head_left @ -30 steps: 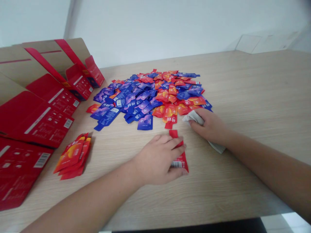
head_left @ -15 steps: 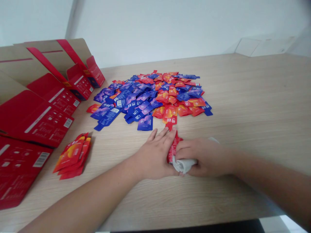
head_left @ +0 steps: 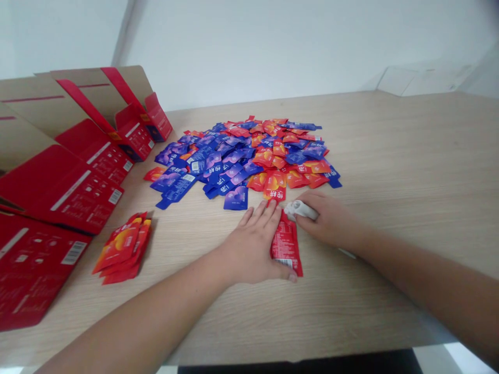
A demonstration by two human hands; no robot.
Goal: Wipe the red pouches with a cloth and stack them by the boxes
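My left hand (head_left: 253, 249) lies flat with fingers stretched out, pressing the left edge of a red sachet (head_left: 286, 244) against the table. The sachet's printed back and its barcode face up; its narrow upper end is partly covered. In my right hand (head_left: 331, 218), closed, is a folded white wipe (head_left: 304, 209), at the sachet's upper right end. Just beyond both hands, the near side of a pile of blue sachets (head_left: 236, 197) and orange-red sachets (head_left: 275, 184) reaches towards my fingertips.
On the left, a small stack of orange-red sachets (head_left: 122, 246) lies on the wooden table (head_left: 390, 156). Open red cardboard boxes (head_left: 74, 192) stand in a row along the left side, flaps up. A white wall (head_left: 273, 52) rises behind the table.
My right hand has moved with the wipe from the sachet's lower end up to its upper end, uncovering the printed back. My left hand stays on the sachet.
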